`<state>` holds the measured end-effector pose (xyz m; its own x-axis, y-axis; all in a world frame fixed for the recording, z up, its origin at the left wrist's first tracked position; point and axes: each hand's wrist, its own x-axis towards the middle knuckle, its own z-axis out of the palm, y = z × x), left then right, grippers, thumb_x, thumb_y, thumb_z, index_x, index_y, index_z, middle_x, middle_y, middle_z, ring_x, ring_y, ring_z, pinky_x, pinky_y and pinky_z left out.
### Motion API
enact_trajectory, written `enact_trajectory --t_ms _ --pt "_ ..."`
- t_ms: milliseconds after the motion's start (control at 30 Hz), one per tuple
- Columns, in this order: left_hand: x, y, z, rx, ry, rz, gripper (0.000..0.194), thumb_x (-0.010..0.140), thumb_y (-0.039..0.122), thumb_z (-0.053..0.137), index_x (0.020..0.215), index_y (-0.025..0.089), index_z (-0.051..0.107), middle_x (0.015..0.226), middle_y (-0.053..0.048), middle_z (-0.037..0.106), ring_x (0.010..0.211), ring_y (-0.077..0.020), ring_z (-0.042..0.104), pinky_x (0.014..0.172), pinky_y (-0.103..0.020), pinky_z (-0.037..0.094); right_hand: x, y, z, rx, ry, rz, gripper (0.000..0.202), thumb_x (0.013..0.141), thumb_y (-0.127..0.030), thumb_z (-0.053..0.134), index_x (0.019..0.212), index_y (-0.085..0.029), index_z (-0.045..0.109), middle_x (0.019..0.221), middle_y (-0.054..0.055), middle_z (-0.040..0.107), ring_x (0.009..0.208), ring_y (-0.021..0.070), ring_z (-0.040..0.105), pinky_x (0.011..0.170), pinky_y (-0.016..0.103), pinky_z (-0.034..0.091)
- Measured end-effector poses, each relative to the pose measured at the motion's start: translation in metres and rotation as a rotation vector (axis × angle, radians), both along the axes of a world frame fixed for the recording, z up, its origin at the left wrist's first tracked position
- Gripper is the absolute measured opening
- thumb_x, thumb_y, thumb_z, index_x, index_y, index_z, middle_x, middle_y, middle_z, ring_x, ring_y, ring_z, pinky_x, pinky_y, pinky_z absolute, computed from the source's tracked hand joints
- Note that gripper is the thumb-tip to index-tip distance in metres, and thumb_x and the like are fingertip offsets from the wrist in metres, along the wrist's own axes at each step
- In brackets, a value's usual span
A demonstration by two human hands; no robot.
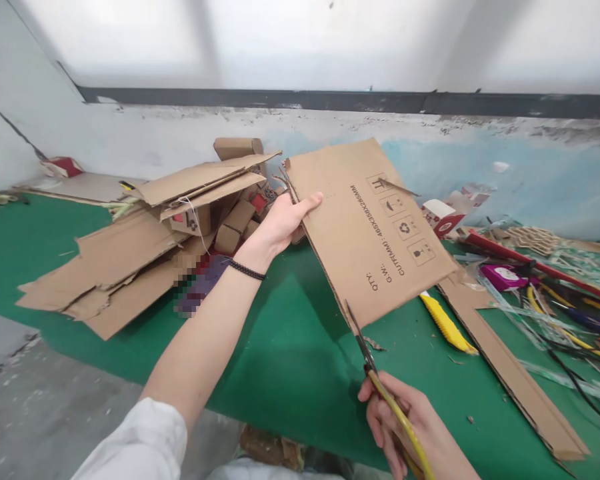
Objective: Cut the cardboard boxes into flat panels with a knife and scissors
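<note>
My left hand point(285, 220) is closed on the left edge of a brown cardboard sheet point(350, 213), thumb on its printed face. The sheet is raised and tilted above the green table, with black lettering and handling symbols on it. In my right hand point(403, 417) is a pair of scissors point(393, 403) with yellow handles and dark blades. The blades meet the sheet's lower corner, one in front of the cardboard. Part of the grip is hidden behind my fingers.
Cardboard pieces point(130, 260) and small boxes are stacked on the left of the green table point(265, 373). On the right lie a yellow utility knife point(445, 323), a long cardboard strip point(520, 380), a purple tape measure point(503, 277), and tangled cords. A wall stands behind.
</note>
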<state>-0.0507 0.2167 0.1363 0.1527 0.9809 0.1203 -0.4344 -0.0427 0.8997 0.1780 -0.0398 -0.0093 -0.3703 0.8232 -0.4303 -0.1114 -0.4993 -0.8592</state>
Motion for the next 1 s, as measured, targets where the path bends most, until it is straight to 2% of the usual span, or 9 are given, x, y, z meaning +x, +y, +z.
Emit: enact_trajectory --t_ms 133,300,400,567,767,1000 --pt "-0.002 -0.002 -0.009 0.030 0.057 -0.019 0.035 0.082 0.034 0.092 0.109 0.017 0.078 0.125 -0.016 0.081 0.125 -0.0376 0.074 0.106 -0.049 0.062 -0.001 0.000 -0.004 0.030 0.011 -0.014 0.055 0.094 -0.068 0.071 0.110 -0.016 0.066 0.070 -0.002 0.062 0.042 0.0113 0.061 0.042 0.022 0.044" --pt "-0.002 -0.003 -0.022 0.011 0.027 0.026 0.035 0.084 0.034 0.089 0.112 0.017 0.078 0.131 -0.016 0.079 0.127 -0.0374 0.073 0.106 -0.050 0.062 0.005 0.005 -0.011 0.043 0.056 0.013 0.055 0.093 -0.065 0.074 0.116 -0.015 0.067 0.074 0.000 0.066 0.046 0.0139 0.066 0.043 0.022 0.045" --pt "-0.001 -0.003 -0.023 0.022 0.031 0.028 0.032 0.085 0.033 0.088 0.110 0.017 0.078 0.131 -0.016 0.079 0.127 -0.0364 0.073 0.107 -0.049 0.062 0.006 0.005 -0.008 0.044 0.064 0.022 0.052 0.095 -0.064 0.073 0.113 -0.015 0.065 0.071 0.000 0.067 0.044 0.0135 0.066 0.040 0.020 0.042" --pt "-0.002 -0.003 -0.022 0.043 0.040 0.010 0.036 0.083 0.036 0.090 0.112 0.019 0.077 0.128 -0.015 0.081 0.126 -0.0364 0.073 0.107 -0.049 0.062 0.008 0.003 -0.004 0.018 0.024 0.045 0.046 0.098 -0.063 0.069 0.101 -0.018 0.060 0.064 -0.004 0.064 0.033 0.0084 0.055 0.033 0.016 0.032" --pt "-0.002 -0.004 -0.024 0.046 0.020 -0.015 0.039 0.082 0.037 0.092 0.113 0.018 0.077 0.129 -0.015 0.080 0.127 -0.0357 0.073 0.109 -0.048 0.061 0.019 0.004 0.006 0.044 0.001 0.116 0.051 0.100 -0.069 0.062 0.097 -0.019 0.059 0.060 -0.004 0.061 0.031 0.0051 0.047 0.033 0.015 0.026" --pt "-0.001 -0.008 -0.029 0.007 0.033 0.003 0.042 0.081 0.039 0.092 0.114 0.018 0.077 0.128 -0.015 0.080 0.125 -0.0369 0.074 0.105 -0.049 0.063 0.025 0.006 0.009 0.043 -0.028 0.181 0.057 0.101 -0.071 0.059 0.119 -0.017 0.062 0.082 0.000 0.066 0.043 0.0069 0.057 0.043 0.019 0.043"
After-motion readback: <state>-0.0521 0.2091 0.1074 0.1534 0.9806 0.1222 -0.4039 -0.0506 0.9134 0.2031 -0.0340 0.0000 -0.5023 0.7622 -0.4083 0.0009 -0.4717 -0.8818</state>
